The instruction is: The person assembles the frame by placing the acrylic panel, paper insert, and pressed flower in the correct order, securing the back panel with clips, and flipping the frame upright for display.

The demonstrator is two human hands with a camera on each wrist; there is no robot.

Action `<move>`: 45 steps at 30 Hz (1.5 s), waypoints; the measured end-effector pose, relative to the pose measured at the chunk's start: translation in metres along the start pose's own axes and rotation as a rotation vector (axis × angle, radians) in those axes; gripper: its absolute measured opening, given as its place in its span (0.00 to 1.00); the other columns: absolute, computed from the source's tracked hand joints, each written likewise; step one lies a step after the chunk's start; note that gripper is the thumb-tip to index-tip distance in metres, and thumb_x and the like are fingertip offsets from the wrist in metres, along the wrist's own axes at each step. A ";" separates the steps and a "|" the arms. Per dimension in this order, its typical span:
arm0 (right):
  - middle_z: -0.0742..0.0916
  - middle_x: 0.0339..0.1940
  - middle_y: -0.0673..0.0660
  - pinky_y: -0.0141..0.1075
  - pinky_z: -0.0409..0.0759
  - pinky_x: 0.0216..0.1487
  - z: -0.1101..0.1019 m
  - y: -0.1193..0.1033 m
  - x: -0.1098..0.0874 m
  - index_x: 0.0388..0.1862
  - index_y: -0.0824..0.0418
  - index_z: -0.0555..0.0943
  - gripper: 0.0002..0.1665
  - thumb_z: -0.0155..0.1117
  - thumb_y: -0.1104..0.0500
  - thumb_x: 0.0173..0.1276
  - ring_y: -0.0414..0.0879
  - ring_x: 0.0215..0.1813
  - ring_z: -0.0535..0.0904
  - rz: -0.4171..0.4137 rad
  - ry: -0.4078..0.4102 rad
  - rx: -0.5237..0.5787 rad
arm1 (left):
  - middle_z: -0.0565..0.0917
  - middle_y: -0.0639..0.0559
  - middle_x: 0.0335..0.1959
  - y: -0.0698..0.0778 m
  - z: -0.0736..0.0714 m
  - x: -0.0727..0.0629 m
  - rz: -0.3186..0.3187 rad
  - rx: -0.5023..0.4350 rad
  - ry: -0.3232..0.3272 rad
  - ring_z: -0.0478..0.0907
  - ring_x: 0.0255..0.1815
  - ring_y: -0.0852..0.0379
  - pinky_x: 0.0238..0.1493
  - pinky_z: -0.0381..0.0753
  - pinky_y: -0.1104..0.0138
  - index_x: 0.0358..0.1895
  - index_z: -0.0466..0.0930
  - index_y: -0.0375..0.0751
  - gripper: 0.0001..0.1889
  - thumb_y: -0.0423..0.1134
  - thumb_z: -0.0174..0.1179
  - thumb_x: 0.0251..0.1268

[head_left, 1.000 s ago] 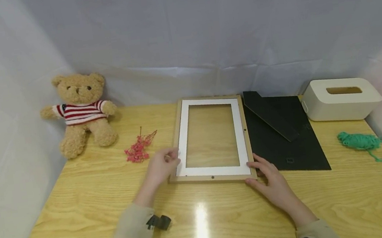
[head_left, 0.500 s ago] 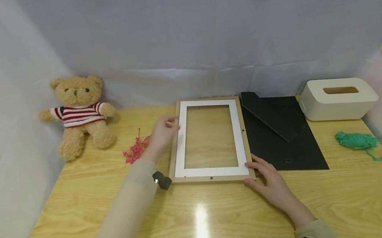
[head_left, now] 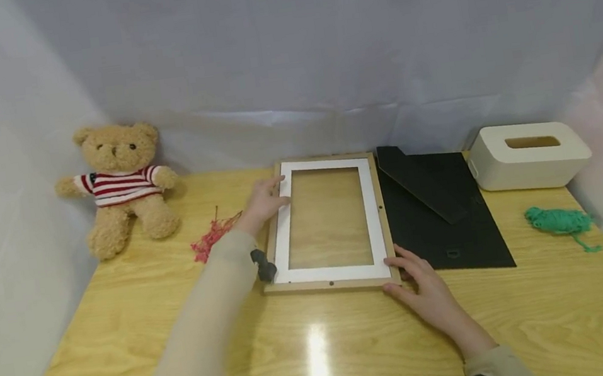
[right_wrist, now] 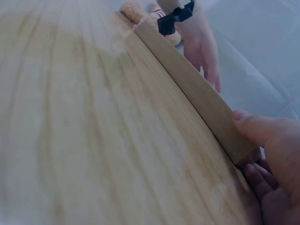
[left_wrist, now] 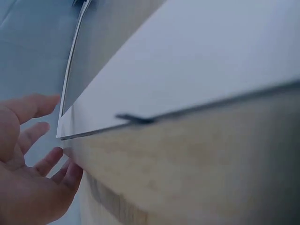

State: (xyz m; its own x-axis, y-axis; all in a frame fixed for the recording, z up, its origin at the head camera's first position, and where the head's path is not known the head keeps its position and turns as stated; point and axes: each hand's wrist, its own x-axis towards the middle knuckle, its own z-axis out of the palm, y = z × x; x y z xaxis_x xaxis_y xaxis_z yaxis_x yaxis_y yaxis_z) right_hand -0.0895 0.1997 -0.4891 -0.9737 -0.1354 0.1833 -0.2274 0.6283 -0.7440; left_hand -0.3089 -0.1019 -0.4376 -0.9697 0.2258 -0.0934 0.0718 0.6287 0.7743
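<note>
Frame (head_left: 303, 287) holding white mat (head_left: 332, 272); left hand (head_left: 263, 204) relaxed at left side, right hand (head_left: 429, 295) gripping near-right corner.

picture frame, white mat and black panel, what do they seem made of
The picture frame looks like dull-finished wood or wood-effect board: tan, little shine. The white mat seems smooth matte card: flat, thin-edged. The black panel could be fibreboard or stiff card: flat, matte, no grain visible.

Picture frame (head_left: 365, 282) on table (head_left: 369, 350), mat (head_left: 332, 271) inside. Left — flower sprig (head_left: 211, 237), then teddy bear (head_left: 121, 189). Right — backing board (head_left: 467, 233), then tissue box (head_left: 530, 165), yarn skein (head_left: 557, 220) before it.
</note>
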 end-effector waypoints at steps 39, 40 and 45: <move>0.68 0.72 0.57 0.49 0.76 0.55 -0.001 -0.002 -0.002 0.59 0.54 0.77 0.28 0.70 0.48 0.61 0.52 0.62 0.69 0.021 -0.008 0.004 | 0.56 0.41 0.74 0.018 -0.017 0.052 -0.001 0.248 -0.126 0.31 0.75 0.41 0.72 0.40 0.46 0.71 0.59 0.35 0.34 0.40 0.59 0.64; 0.68 0.72 0.57 0.49 0.76 0.55 -0.001 -0.002 -0.001 0.59 0.54 0.77 0.28 0.70 0.48 0.61 0.52 0.63 0.69 0.023 -0.010 0.006 | 0.56 0.41 0.74 0.017 -0.017 0.053 -0.005 0.253 -0.130 0.31 0.75 0.41 0.72 0.40 0.45 0.71 0.60 0.36 0.33 0.40 0.59 0.64; 0.67 0.72 0.57 0.48 0.76 0.55 -0.001 -0.003 0.000 0.59 0.54 0.77 0.28 0.70 0.49 0.61 0.52 0.63 0.69 0.022 -0.010 0.006 | 0.50 0.39 0.75 0.015 -0.017 0.057 -0.020 0.232 -0.140 0.28 0.75 0.41 0.70 0.40 0.42 0.72 0.58 0.38 0.35 0.40 0.61 0.62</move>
State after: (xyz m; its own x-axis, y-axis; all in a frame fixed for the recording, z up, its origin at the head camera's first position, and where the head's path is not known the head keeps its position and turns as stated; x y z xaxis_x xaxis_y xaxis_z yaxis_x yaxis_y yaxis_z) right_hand -0.0884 0.1988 -0.4864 -0.9785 -0.1292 0.1610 -0.2064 0.6265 -0.7516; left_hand -0.3670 -0.0917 -0.4206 -0.9309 0.3022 -0.2054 0.1204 0.7844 0.6084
